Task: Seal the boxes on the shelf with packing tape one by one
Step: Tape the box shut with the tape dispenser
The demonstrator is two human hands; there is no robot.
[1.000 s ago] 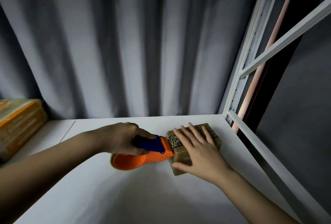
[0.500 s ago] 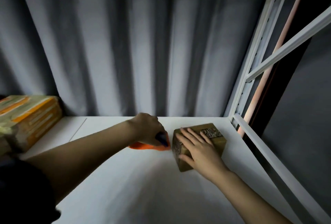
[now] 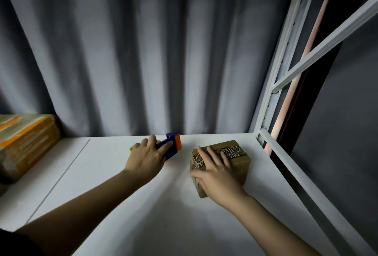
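A small brown cardboard box [image 3: 238, 162] with printed black tape across its top stands on the white shelf [image 3: 114, 194] near the right frame. My right hand [image 3: 214, 174] lies flat on the box top, fingers straight and spread, thumb down its near left side. The orange and blue tape dispenser [image 3: 172, 146] sits at the back of the shelf by the curtain, left of the box and apart from it. My left hand [image 3: 146, 158] holds its handle from the near side, thumb along the blue part; most of the dispenser is hidden under the hand.
A larger yellow-orange taped box [image 3: 24, 143] sits at the far left of the shelf. A grey curtain [image 3: 143, 51] hangs behind. The white metal shelf frame [image 3: 286, 153] with a diagonal brace bounds the right side.
My left hand has carried the dispenser away from the box's left side to the back of the shelf. My right hand has stayed flat on the box.
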